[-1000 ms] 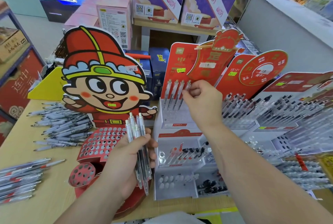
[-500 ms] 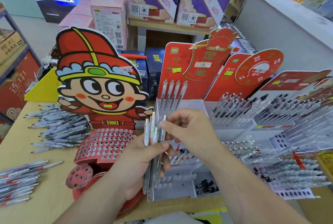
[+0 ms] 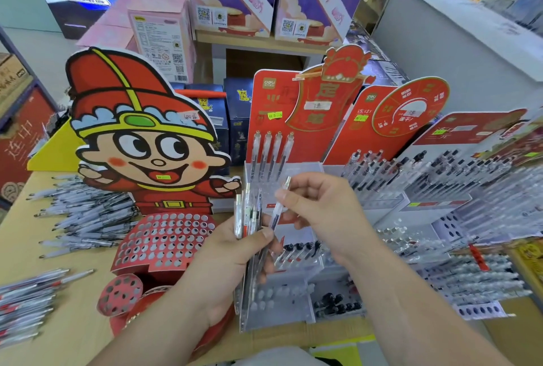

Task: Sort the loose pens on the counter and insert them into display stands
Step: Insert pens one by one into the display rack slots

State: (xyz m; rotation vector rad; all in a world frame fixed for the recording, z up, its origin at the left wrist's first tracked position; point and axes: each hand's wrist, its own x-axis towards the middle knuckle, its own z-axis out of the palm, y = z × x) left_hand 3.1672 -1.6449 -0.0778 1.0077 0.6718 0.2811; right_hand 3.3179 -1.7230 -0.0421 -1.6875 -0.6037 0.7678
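My left hand (image 3: 226, 259) grips a bundle of clear pens (image 3: 248, 212), held upright in front of the tiered white display stand (image 3: 293, 168). My right hand (image 3: 326, 212) pinches one clear pen (image 3: 280, 204) out of that bundle, tilted up to the right. Several pens (image 3: 271, 151) stand in the stand's top row against its red backboard. A lower row holds several black-capped pens (image 3: 299, 249). Loose pens lie in a pile (image 3: 85, 215) on the wooden counter (image 3: 58, 301) at the left, and another batch of loose pens (image 3: 26, 304) lies at the near left edge.
A red cartoon-figure stand (image 3: 141, 142) with a perforated holder (image 3: 164, 242) sits left of my hands. More red-backed stands full of pens (image 3: 440, 183) fill the right side. Boxes (image 3: 161, 36) and shelves rise behind the counter.
My right hand came back from the stand's top row to the bundle and pinched one pen. The left hand shifted right with the bundle, and the pinched pen now angles away from it.
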